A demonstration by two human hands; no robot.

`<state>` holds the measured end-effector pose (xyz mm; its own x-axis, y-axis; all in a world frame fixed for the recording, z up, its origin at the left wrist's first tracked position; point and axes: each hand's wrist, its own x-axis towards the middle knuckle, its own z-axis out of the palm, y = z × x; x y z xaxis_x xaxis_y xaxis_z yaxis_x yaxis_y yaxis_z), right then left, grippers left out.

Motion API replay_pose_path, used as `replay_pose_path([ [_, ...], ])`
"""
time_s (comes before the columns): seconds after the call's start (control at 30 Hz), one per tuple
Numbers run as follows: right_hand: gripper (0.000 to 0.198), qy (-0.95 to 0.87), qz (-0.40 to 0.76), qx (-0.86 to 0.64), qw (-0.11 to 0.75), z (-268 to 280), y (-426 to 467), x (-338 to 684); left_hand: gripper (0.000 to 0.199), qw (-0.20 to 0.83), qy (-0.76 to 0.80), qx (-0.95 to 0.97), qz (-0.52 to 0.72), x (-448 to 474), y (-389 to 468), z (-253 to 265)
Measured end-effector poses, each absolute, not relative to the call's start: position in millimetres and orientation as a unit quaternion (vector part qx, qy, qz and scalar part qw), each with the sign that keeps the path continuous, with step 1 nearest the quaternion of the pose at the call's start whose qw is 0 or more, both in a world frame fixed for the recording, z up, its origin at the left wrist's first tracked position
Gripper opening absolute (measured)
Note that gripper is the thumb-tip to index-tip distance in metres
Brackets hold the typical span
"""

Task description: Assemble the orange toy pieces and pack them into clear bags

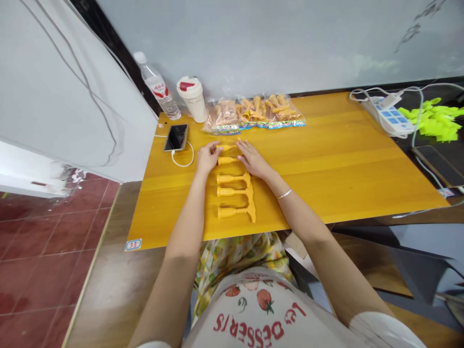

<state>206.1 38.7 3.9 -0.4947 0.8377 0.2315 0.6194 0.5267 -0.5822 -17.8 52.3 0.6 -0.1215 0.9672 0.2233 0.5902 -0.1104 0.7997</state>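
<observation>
Several yellow plastic toy hammers lie in a column on the table, handles to the left and heads to the right. My left hand (pixel 208 158) pinches the handle end of the farthest toy hammer (pixel 226 147) between thumb and fingers. Over the head side of the two farthest hammers lies my right hand (pixel 254 159), fingers stretched out and flat, hiding most of those heads. The second toy hammer (pixel 227 160) rests just below. Nearer to me are a third hammer (pixel 232 179), another hammer (pixel 232 191) and the nearest hammer (pixel 235 211), their heads almost in line.
Behind the hammers lie clear bags of yellow-orange toy pieces (pixel 255 111). A lidded cup (pixel 194 101), a water bottle (pixel 159 89) and a phone (pixel 176 137) on a white cable stand or lie at back left. A power strip (pixel 393 116) and neon-yellow pieces (pixel 435 118) are far right.
</observation>
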Motion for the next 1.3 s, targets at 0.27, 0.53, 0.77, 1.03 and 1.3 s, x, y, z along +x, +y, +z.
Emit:
replay_pose_path([
  [0.27,0.061,-0.831,0.211,-0.487,0.165,15.9,35.1,206.4,0.039,0.185,0.601,0.643,0.438,-31.0,51.3,-5.5],
  [0.53,0.060,-0.789,0.088,-0.603,0.076,10.5,41.1,236.7,0.048,0.122,0.635,0.698,0.308,-51.5,15.5,-22.4],
  [0.77,0.059,-0.786,0.069,-0.610,0.069,6.3,40.1,230.2,0.052,0.092,0.661,0.704,0.243,-39.2,8.7,-9.5],
  [1.03,0.059,-0.786,0.073,-0.610,0.064,11.7,31.7,229.5,0.058,0.088,0.648,0.727,0.209,-38.6,-0.3,-4.2],
  [1.3,0.058,-0.783,0.075,-0.614,0.067,11.3,32.4,227.2,0.051,0.146,0.602,0.693,0.370,-35.8,20.6,-13.5],
])
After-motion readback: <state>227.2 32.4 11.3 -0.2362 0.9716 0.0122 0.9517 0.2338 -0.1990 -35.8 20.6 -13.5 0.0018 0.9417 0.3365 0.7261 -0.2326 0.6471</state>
